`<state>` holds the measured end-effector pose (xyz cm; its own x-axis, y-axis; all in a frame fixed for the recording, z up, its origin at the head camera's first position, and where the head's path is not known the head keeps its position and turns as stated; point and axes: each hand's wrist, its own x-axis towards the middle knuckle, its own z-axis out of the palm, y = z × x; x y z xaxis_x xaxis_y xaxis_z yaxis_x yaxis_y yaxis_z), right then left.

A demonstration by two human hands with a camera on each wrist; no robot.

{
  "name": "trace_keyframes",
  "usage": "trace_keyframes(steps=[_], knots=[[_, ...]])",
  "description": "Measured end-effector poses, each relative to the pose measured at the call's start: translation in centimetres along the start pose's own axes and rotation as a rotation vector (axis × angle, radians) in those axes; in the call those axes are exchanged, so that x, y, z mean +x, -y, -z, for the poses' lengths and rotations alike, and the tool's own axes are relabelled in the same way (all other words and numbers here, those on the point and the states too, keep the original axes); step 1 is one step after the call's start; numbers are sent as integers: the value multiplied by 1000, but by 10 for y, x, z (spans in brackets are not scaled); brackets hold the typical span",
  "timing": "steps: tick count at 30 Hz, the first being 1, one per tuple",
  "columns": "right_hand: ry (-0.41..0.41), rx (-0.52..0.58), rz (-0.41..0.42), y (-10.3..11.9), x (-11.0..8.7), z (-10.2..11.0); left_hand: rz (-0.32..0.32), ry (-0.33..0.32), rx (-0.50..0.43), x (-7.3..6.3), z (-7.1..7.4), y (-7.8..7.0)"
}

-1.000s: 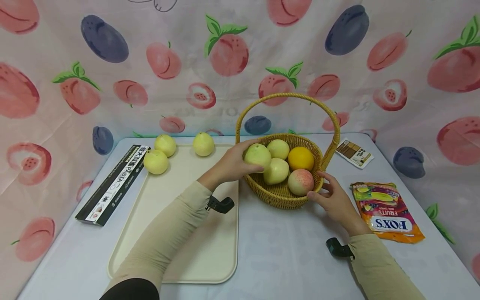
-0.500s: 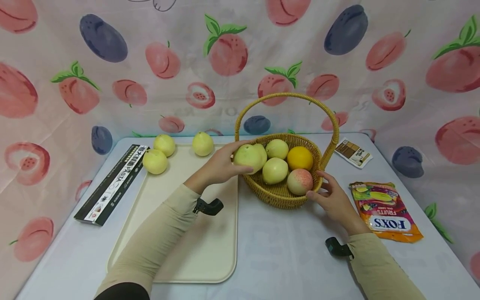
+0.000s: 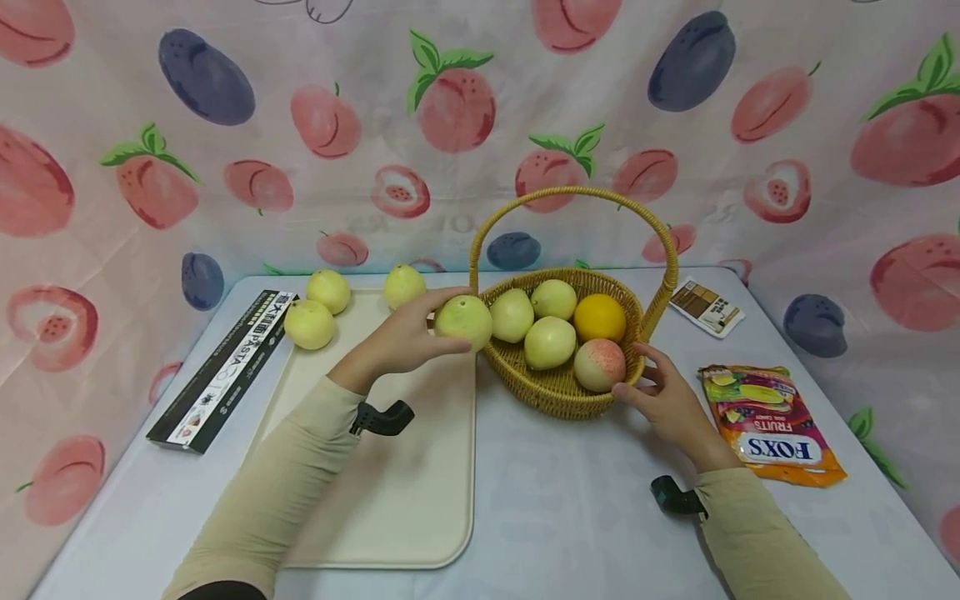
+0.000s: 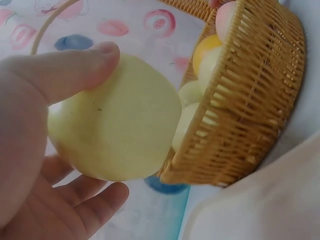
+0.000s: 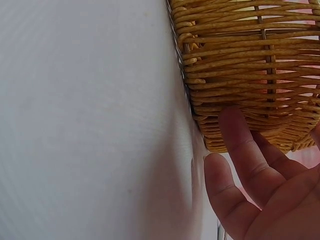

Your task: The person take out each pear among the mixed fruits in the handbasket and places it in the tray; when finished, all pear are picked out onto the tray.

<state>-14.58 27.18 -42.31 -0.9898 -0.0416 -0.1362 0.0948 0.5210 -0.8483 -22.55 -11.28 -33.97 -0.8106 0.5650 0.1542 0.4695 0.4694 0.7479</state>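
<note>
My left hand (image 3: 397,337) holds a pale yellow-green round pear (image 3: 463,323) between thumb and fingers, just left of the basket and above the tray's edge. Up close in the left wrist view, the thumb lies on top of this pear (image 4: 117,120). A woven wicker basket (image 3: 558,406) with a tall hooped handle contains several pale pears (image 3: 551,342), an orange (image 3: 600,317) and a red-blushed peach (image 3: 599,365). My right hand (image 3: 675,408) grips the basket's right rim. In the right wrist view, its fingers (image 5: 245,155) lie against the basket's wicker side (image 5: 250,75).
A cream tray (image 3: 390,500) lies left of the basket, with pears (image 3: 310,324) at its far end. Left of it is a black pasta box (image 3: 221,371). On the right lie a Fox's candy bag (image 3: 772,425) and a small brown-and-white packet (image 3: 707,307). Printed cloth hangs behind.
My left hand has moved left with the pear, out of the basket and past its left rim, uncovering another pear inside. My right hand stays at the basket's rim.
</note>
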Motion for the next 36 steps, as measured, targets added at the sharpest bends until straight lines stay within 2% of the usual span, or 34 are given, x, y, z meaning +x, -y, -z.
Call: trace_keyframes(steps=[4,12,19,30,36], knots=[[-3,-7,2,0,-1,0,32,-16,8,-7,8,3],[-6,4,22,1,-2,-1,146,-51,11,-23,21,18],[-2,13,6,0,-2,-1,156,-92,-11,-33,27,29],[-3,21,3,-1,-2,-1,230,-118,19,-40,33,53],[1,25,-5,-1,-2,0,280,-124,33,-41,31,65]])
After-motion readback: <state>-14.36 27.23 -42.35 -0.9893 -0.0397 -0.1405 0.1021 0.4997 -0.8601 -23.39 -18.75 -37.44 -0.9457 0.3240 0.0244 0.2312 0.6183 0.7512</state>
